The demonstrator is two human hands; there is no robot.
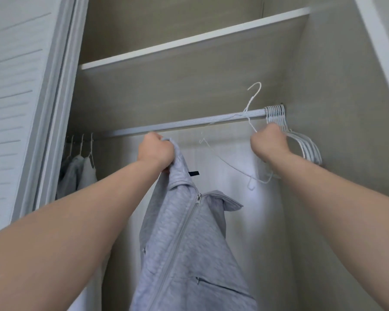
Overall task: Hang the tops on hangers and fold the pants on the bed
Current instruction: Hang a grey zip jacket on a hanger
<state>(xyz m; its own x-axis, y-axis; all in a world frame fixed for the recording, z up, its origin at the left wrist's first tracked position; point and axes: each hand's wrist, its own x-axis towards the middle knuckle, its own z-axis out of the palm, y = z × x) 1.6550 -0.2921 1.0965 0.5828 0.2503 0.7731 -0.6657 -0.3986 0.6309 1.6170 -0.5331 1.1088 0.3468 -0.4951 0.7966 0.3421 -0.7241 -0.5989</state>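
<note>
My left hand [155, 151] clutches the grey zip jacket [189, 243], soft and floppy I judge, by its collar; my right hand [268, 144] grips a light, springy wire hanger [253, 98].

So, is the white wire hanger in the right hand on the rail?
Off: the white wire hanger, gripped by the right hand, has its hook above the grey rail.

Wardrobe rail [189, 124] beneath a shelf [189, 44]. A bunch of bare white hangers [276, 113] hooks over its right end, close to the side wall; at its left end, four hangers [81, 144] carry grey and pale garments [76, 173].
</note>
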